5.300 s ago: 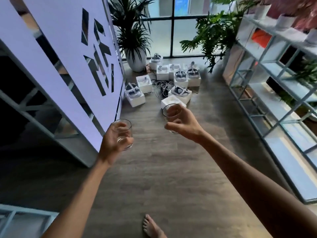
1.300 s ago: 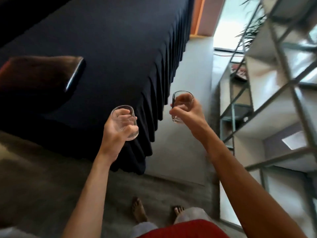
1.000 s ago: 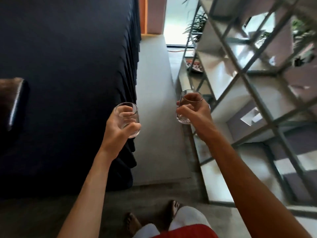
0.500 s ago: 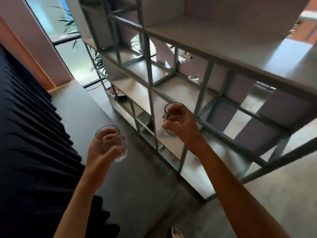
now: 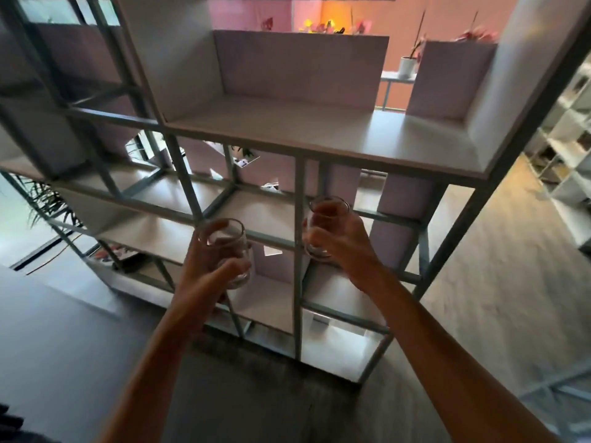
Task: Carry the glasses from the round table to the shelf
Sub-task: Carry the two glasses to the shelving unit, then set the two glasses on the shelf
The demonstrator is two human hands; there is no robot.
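I stand right in front of a grey metal-frame shelf [image 5: 297,135] with pale boards. My left hand [image 5: 208,276] is wrapped around a clear, empty drinking glass [image 5: 225,247], held upright at about the height of the lower compartments. My right hand [image 5: 342,241] grips a second clear glass [image 5: 326,219] from the side, also upright, just in front of a vertical post of the shelf. Both glasses hang in the air before the shelf and touch no board. The round table is out of view.
The wide upper board [image 5: 287,123] holds only pale box panels. A white pot with a plant [image 5: 407,67] stands behind the shelf at upper right. Another white shelf unit [image 5: 569,161] is at far right. Wooden floor [image 5: 499,282] lies to the right.
My view has swung from the dark draped furniture round to face the shelf head-on, and I am closer to it. Both hands still hold their glasses, now nearer together before the shelf.
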